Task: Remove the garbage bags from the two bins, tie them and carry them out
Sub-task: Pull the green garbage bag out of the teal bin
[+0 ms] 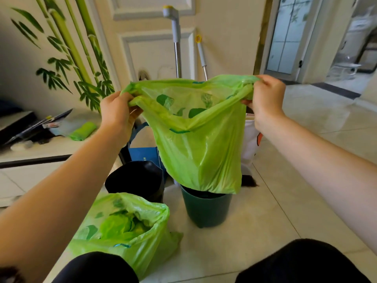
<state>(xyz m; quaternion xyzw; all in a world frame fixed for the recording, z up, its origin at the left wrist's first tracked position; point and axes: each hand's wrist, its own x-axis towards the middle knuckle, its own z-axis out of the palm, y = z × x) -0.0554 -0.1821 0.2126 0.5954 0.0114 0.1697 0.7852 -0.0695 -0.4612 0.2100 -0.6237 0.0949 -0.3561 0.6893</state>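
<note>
Lifted green bag, mop handles behind (maybe)

Both bare arms reach forward and up, well apart. The left hand is fisted, knuckles toward the camera, and the right hand is likewise clenched, each pinching gathered thin green plastic. Two dark-clad knees show at the near edge.

held bag above right bin, left bin beside it, second bag on floor before left bin
</note>
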